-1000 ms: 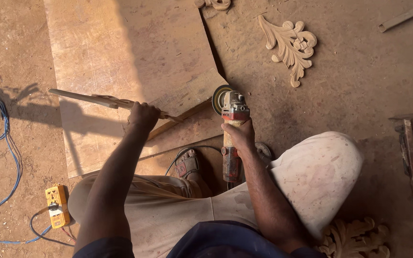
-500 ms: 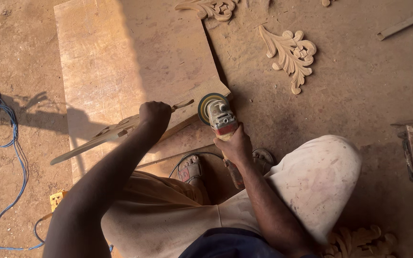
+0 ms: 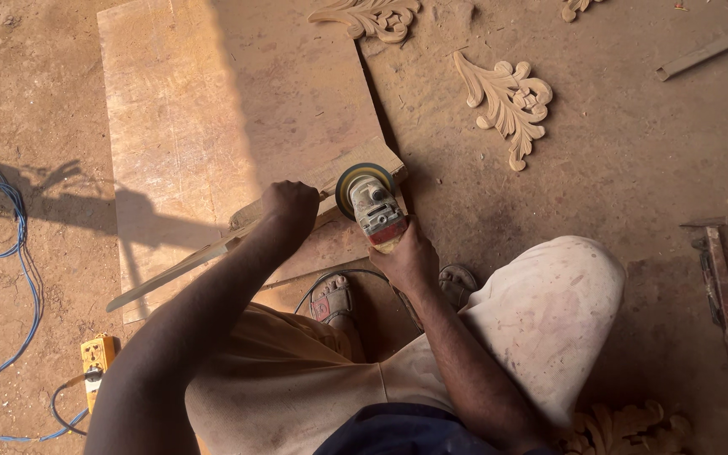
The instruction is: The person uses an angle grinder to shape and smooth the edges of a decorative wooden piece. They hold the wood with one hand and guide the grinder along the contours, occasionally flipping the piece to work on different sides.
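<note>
Down on the dusty floor, the left hand (image 3: 290,206) grips a thin, pale wooden strip (image 3: 204,257) lying across a flat plywood board (image 3: 212,109) — the right hand (image 3: 406,257) clasps a grey angle grinder (image 3: 370,202), its round disc meeting the strip's end.

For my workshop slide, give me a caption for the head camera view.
Left hand steadies a thin wood strip while right hand guides an angle grinder over a board.
</note>
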